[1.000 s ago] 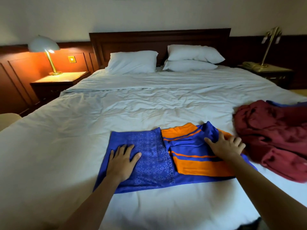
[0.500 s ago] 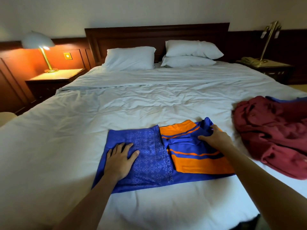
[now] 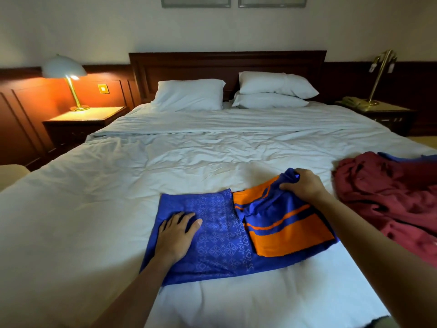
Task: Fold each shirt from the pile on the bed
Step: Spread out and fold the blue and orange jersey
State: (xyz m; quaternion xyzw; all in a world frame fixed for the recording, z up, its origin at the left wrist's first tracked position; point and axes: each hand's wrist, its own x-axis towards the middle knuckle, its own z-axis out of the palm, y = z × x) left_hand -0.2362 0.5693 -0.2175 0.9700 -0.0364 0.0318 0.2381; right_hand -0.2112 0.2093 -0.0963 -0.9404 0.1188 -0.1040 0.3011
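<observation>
A blue and orange shirt point(image 3: 220, 235) lies partly folded on the white bed point(image 3: 94, 209) near its front edge. My left hand point(image 3: 176, 234) rests flat on the patterned blue part at the left, fingers spread. My right hand point(image 3: 301, 185) is closed on a bunch of blue cloth at the shirt's far right corner, lifting it a little off the orange-striped part. To the right, a crumpled maroon shirt point(image 3: 387, 200) makes up the pile, with a bit of blue cloth point(image 3: 399, 157) showing behind it.
Three white pillows point(image 3: 189, 94) lean on the dark headboard. A lit lamp point(image 3: 65, 72) stands on the left nightstand point(image 3: 85, 119). A brass lamp point(image 3: 380, 74) and a phone sit on the right nightstand.
My right hand went from lying flat on the shirt's right end to gripping the blue cloth and raising it. My left hand stayed pressed on the blue part.
</observation>
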